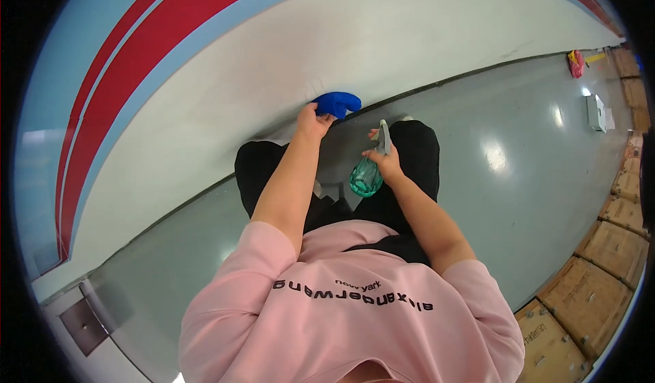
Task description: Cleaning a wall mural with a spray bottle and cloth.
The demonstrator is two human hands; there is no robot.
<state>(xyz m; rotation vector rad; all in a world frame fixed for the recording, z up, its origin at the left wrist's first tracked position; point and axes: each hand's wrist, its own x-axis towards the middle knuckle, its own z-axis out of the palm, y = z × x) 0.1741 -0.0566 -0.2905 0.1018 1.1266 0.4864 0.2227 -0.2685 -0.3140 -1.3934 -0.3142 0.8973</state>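
Observation:
My left hand (312,121) grips a bright blue cloth (338,102) and presses it against the lower part of a white wall (273,76), just above the dark baseboard line. To the right of it, my right hand (386,161) holds a clear green spray bottle (367,175) by its grey trigger head, with the round body hanging down over my knees. I am crouched in black trousers and a pink shirt, facing the wall.
A grey glossy floor (512,178) spreads to the right. Cardboard boxes (607,246) line the right edge. A small white box (595,112) and a red bag (576,63) lie far off. Red and blue stripes (136,48) run along the wall above.

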